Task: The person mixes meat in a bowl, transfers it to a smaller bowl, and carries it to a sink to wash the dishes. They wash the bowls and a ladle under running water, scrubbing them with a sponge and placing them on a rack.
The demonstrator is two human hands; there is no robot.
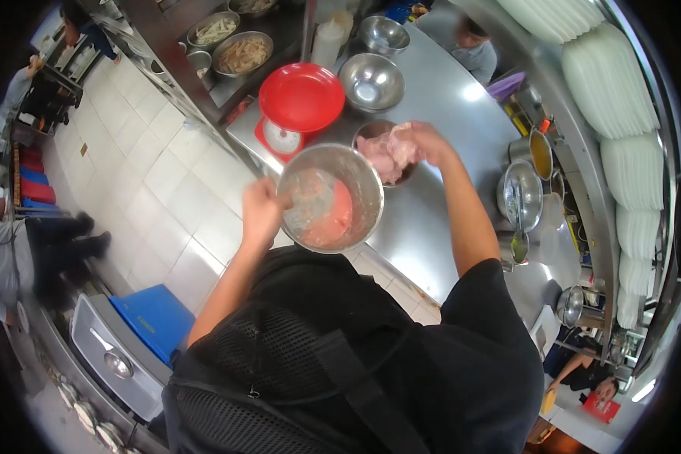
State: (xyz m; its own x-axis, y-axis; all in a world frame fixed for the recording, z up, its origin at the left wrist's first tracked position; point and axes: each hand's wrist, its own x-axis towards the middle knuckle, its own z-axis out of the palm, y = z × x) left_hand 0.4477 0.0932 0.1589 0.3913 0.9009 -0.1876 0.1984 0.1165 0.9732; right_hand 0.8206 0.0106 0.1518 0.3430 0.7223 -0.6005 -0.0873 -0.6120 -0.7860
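Observation:
My left hand [260, 209] grips the rim of a deep metal bowl [371, 198], which is tipped toward me. Inside it lie wet pinkish residue and a red-pink patch that I cannot make out clearly. In my right hand [428, 142] is raw pale-pink meat [390, 153], somewhat blurred. The meat is at a smaller metal bowl [408, 176] on the steel table; whether it touches that bowl's bottom is hidden. Just beyond the deep bowl stands a red kitchen scale [301, 97] with a round dial.
Two metal bowls [371, 82] sit behind the scale on the steel table [461, 197]. Squeeze bottles [328, 44] stand near a shelf with bowls of sliced food [242, 54]. Pots [520, 195] line the right side, under stacked white containers [609, 83]. Other people are around the kitchen.

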